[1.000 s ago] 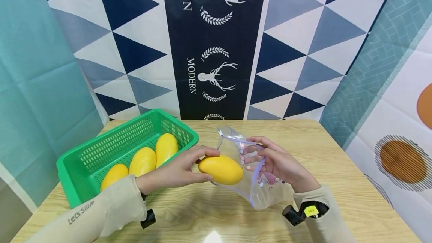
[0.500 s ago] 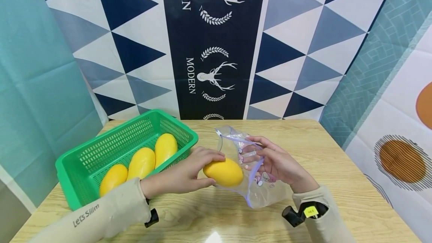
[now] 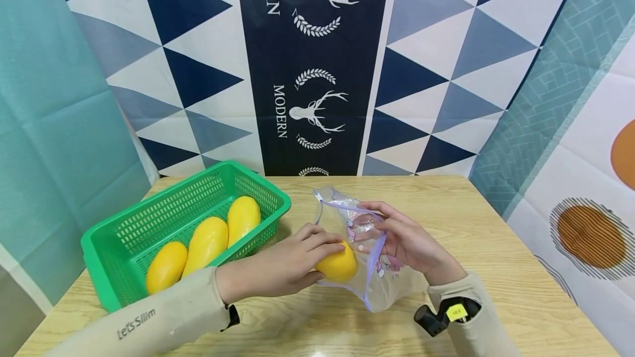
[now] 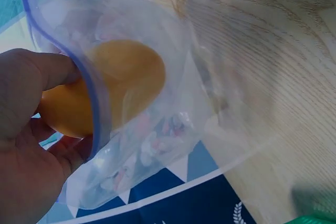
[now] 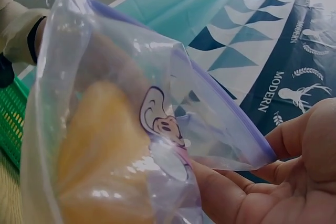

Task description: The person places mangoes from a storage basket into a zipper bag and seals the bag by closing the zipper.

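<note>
Left hand [image 3: 280, 264] is gripping a smooth yellow oval fruit [image 3: 342, 265], prob firm and slippery so left end's best, right hand [image 3: 409, 242] pinching the clear purple-rimmed plastic bag [image 3: 395, 291].

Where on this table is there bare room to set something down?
Bare tabletop lies right of the right hand, out to the table's edge; a strip runs behind the zip bag, up to the patterned backdrop; another lies in front, between the sleeves. It's crowded between the green basket and bag, where the left hand grips a mango partway inside the bag.
</note>
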Demonstrator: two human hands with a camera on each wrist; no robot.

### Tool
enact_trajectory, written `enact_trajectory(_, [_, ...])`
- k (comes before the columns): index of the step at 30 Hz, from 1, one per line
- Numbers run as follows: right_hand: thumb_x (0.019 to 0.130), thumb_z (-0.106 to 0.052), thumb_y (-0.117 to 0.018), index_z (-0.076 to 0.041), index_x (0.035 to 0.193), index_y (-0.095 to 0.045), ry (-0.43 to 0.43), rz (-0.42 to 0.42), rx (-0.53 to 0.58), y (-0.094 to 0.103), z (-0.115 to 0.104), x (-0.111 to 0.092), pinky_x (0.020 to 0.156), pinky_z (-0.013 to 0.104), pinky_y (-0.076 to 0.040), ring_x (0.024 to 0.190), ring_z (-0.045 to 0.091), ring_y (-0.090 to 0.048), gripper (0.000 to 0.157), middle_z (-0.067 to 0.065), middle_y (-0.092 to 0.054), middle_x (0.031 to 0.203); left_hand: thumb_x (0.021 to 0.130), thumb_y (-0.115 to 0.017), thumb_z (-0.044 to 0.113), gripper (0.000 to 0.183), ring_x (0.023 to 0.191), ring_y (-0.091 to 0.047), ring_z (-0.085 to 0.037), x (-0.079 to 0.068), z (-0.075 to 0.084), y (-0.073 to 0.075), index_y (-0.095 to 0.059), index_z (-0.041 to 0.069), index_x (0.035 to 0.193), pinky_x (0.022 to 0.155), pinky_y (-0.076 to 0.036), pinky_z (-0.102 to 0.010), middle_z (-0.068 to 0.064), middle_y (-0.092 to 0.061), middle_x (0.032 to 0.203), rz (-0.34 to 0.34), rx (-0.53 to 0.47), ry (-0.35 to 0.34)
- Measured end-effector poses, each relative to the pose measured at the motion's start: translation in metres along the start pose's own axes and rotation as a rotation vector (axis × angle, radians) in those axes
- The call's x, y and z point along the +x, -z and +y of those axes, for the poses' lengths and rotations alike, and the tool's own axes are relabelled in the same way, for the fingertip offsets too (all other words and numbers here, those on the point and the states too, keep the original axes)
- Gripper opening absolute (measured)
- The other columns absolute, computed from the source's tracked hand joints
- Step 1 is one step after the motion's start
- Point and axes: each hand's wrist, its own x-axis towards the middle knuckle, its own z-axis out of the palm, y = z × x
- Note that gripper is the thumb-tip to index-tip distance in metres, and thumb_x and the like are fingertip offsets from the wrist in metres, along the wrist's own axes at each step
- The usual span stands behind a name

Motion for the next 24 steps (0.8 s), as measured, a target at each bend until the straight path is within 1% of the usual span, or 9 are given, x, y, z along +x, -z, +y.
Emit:
enact_trajectory(2, [0.106,-0.003,-0.028,-0.018,0.138,-0.047,0.008,-0.009,0.02,0.0,0.0,0.0,0.094,0.044,-0.051,0.111,0.026,-0.066,0.039,0.008,-0.054,0.131,0.089,-0.076,0.013,0.056,0.123,-0.045,-0.025,0.001,-0.001,-0.003,-0.051,0.003,0.138,0.106,-0.041,-0.026,-0.009,-0.051,0.142,-0.011,0.029,-0.008])
enact_trajectory(5, [0.107,-0.005,-0.028,-0.017,0.138,-0.047,0.016,-0.01,0.059,-0.001,0.001,0.0,0.094,0.041,-0.051,0.11,0.026,-0.066,0.038,0.009,-0.055,0.131,0.089,-0.076,0.014,0.054,0.123,-0.046,-0.025,0.004,-0.002,-0.007,-0.053,0.005,0.137,0.107,-0.04,-0.026,-0.008,-0.052,0.141,-0.022,0.099,-0.031])
enact_trajectory(9, [0.108,-0.005,-0.028,-0.015,0.138,-0.046,0.015,0.026,0.103,-0.002,0.003,0.002,0.093,0.038,-0.052,0.108,0.024,-0.067,0.036,0.01,-0.055,0.129,0.088,-0.076,0.012,0.052,0.122,-0.049,-0.025,0.007,-0.004,-0.01,-0.055,0.005,0.135,0.108,-0.039,-0.027,-0.007,-0.055,0.137,-0.008,0.179,-0.064])
enact_trajectory(13, [0.108,-0.005,-0.028,-0.013,0.139,-0.043,0.014,0.056,0.121,-0.003,0.004,0.004,0.093,0.038,-0.052,0.109,0.023,-0.066,0.035,0.01,-0.053,0.13,0.086,-0.077,0.009,0.054,0.124,-0.048,-0.024,0.009,-0.005,-0.009,-0.055,0.006,0.136,0.109,-0.038,-0.027,-0.005,-0.056,0.137,0.011,0.172,-0.077])
enact_trajectory(16, [0.108,-0.006,-0.029,-0.013,0.139,-0.042,0.02,0.058,0.126,-0.003,0.004,0.004,0.092,0.036,-0.053,0.11,0.024,-0.066,0.034,0.01,-0.053,0.131,0.085,-0.078,0.009,0.055,0.125,-0.048,-0.024,0.011,-0.005,-0.009,-0.056,0.007,0.135,0.11,-0.036,-0.027,-0.004,-0.056,0.138,0.037,0.146,-0.098])
enact_trajectory(20, [0.108,-0.007,-0.029,-0.013,0.138,-0.042,0.028,0.067,0.128,-0.003,0.002,0.003,0.09,0.034,-0.054,0.107,0.024,-0.068,0.033,0.01,-0.055,0.129,0.084,-0.08,0.011,0.054,0.123,-0.05,-0.025,0.012,-0.005,-0.006,-0.057,0.008,0.132,0.111,-0.035,-0.028,-0.005,-0.058,0.135,0.078,0.159,-0.138])
enact_trajectory(24, [0.109,-0.007,-0.028,-0.013,0.138,-0.042,0.033,0.057,0.145,-0.003,0.0,0.003,0.091,0.036,-0.053,0.106,0.023,-0.068,0.033,0.011,-0.055,0.129,0.083,-0.081,0.015,0.054,0.123,-0.052,-0.024,0.011,-0.004,-0.002,-0.058,0.01,0.132,0.111,-0.036,-0.029,-0.005,-0.059,0.134,0.078,0.184,-0.15])
